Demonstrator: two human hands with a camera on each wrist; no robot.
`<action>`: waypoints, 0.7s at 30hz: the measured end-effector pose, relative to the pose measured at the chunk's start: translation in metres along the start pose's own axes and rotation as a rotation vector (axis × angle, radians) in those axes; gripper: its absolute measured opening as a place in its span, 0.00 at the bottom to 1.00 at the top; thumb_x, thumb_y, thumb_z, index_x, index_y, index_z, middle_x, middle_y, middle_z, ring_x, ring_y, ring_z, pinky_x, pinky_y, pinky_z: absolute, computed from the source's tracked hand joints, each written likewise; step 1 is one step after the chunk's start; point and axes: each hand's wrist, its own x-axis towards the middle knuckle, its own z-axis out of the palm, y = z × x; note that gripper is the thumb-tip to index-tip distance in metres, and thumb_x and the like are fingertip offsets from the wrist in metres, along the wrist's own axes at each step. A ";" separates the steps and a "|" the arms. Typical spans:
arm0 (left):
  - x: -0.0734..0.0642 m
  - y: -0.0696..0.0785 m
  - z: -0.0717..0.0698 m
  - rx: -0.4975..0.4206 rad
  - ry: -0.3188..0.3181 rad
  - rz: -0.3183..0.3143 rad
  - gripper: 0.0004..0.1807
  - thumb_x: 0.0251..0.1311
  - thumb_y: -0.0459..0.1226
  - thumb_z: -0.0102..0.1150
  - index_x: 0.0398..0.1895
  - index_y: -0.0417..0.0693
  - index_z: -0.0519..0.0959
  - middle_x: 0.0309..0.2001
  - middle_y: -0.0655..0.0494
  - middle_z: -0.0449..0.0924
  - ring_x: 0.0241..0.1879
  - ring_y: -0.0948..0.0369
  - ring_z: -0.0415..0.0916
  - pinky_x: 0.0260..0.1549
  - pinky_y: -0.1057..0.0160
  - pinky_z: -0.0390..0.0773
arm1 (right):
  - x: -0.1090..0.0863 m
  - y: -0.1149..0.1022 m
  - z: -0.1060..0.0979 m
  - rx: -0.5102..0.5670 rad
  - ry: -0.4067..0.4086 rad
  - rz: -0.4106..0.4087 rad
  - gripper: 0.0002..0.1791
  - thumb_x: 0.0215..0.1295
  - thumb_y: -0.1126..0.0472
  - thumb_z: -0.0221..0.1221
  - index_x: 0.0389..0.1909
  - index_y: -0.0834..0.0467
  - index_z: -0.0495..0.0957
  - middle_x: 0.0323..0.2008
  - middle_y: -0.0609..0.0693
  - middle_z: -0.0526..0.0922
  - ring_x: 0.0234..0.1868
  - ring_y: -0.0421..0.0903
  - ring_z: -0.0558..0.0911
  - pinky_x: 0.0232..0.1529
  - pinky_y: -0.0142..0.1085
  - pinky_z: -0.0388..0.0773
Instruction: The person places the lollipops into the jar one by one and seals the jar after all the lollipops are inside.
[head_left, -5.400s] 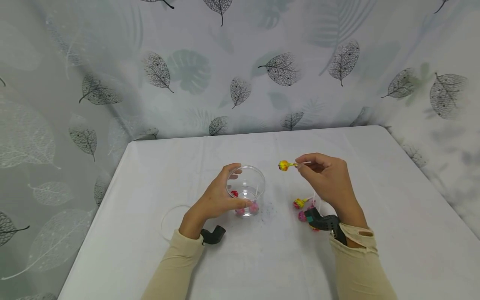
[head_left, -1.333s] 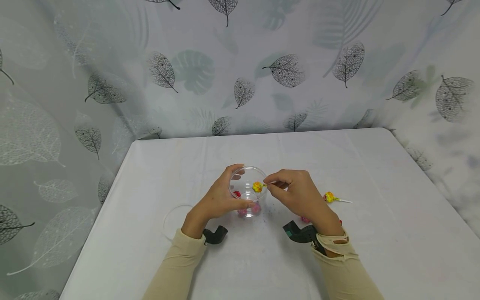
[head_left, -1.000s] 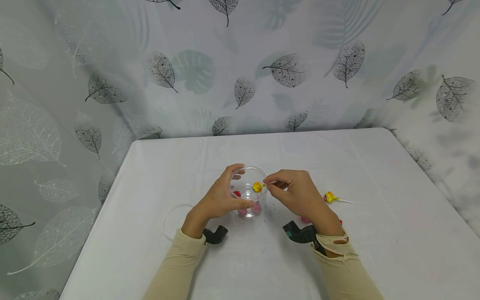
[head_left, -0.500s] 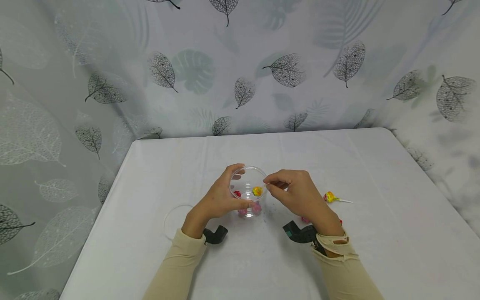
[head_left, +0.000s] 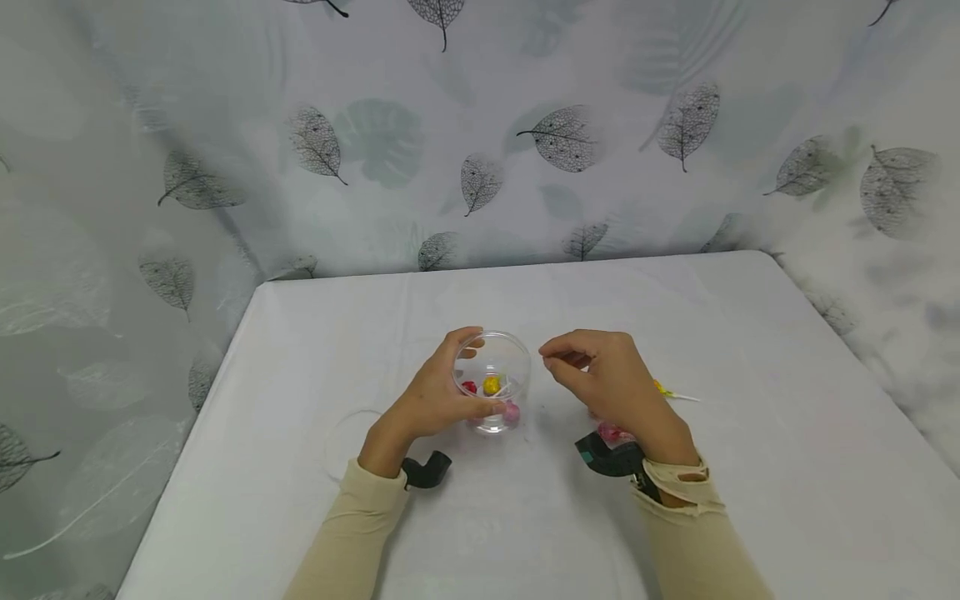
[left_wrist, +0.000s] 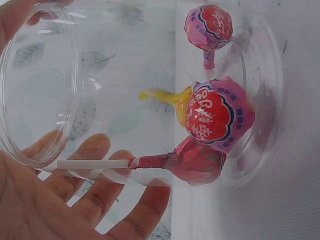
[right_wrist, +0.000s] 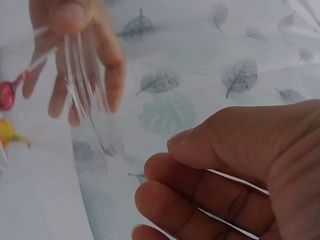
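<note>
My left hand [head_left: 431, 400] grips a clear plastic tub [head_left: 519, 367] from its left side, thumb at the front and fingers round the back. Inside lie several wrapped lollipops: a red one [left_wrist: 197, 162], a yellow one [head_left: 491, 385] and two pink-and-red ones, one pink lollipop [left_wrist: 210, 27] at the far wall. The yellow one is partly hidden behind a pink one in the left wrist view. Just right of the tub's rim is my right hand [head_left: 603, 375], holding nothing. In the right wrist view its thumb [right_wrist: 192, 142] and loosely bent fingers stand apart.
To the right, a yellow lollipop [head_left: 663, 389] lies partly behind my right hand, its white stick pointing right. Pink wrapped lollipops [head_left: 611, 432] show beneath that hand. A clear round lid [head_left: 352, 414] lies left, beside my left wrist. A leaf-patterned curtain [head_left: 480, 183] stands behind the table.
My right hand has let go of the yellow lollipop, which has dropped to the tub's bottom, and has drawn back to the right. My left hand keeps its hold on the tub.
</note>
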 end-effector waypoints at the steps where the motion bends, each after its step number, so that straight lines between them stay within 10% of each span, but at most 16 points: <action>1: 0.000 0.000 0.001 0.004 -0.001 -0.002 0.57 0.38 0.55 0.78 0.72 0.65 0.54 0.65 0.63 0.66 0.64 0.57 0.63 0.49 0.51 0.76 | -0.001 0.002 -0.003 0.000 0.010 0.014 0.06 0.60 0.64 0.66 0.37 0.52 0.86 0.33 0.42 0.86 0.30 0.35 0.81 0.32 0.33 0.80; 21: -0.001 0.002 0.002 0.005 -0.005 0.003 0.57 0.36 0.61 0.76 0.71 0.67 0.54 0.66 0.56 0.66 0.65 0.54 0.62 0.57 0.45 0.68 | -0.042 0.080 -0.056 -0.168 0.065 0.346 0.07 0.64 0.62 0.62 0.40 0.56 0.85 0.35 0.52 0.87 0.36 0.50 0.82 0.31 0.37 0.77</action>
